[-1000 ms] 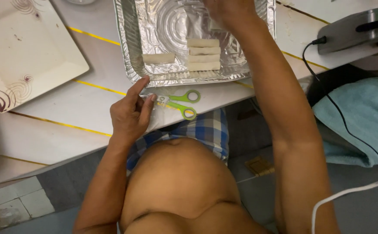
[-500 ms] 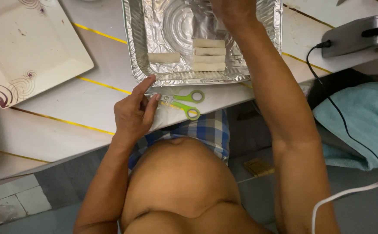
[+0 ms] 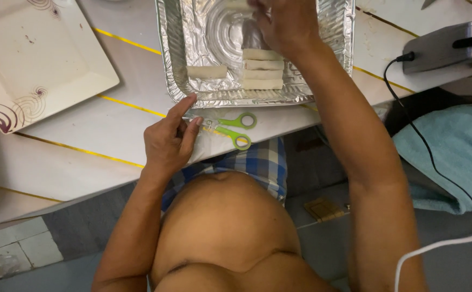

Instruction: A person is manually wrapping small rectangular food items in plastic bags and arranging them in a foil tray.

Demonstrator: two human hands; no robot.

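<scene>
A foil tray (image 3: pixel 165 54) sits on the white table and holds pale rolled pastries. Several lie stacked side by side (image 3: pixel 262 74), and a single one (image 3: pixel 207 71) lies to their left. My right hand (image 3: pixel 284 24) hovers over the tray just above the stack, seen from the back, so what its fingers hold is hidden. My left hand (image 3: pixel 165 143) rests at the table's near edge with its fingers apart. Its index fingertip touches the tray's near rim. Green-handled scissors (image 3: pixel 236 130) lie just right of its thumb.
A white square plate (image 3: pixel 36 59) with purple swirls lies at the left. A grey appliance (image 3: pixel 447 46) with a black cord (image 3: pixel 409 108) stands at the right. Below the table are a teal towel (image 3: pixel 452 151), a white cable (image 3: pixel 441 246) and a tiled floor.
My right hand has come down from the tray's far side toward the stacked rolls. My left hand has stayed at the tray's near rim.
</scene>
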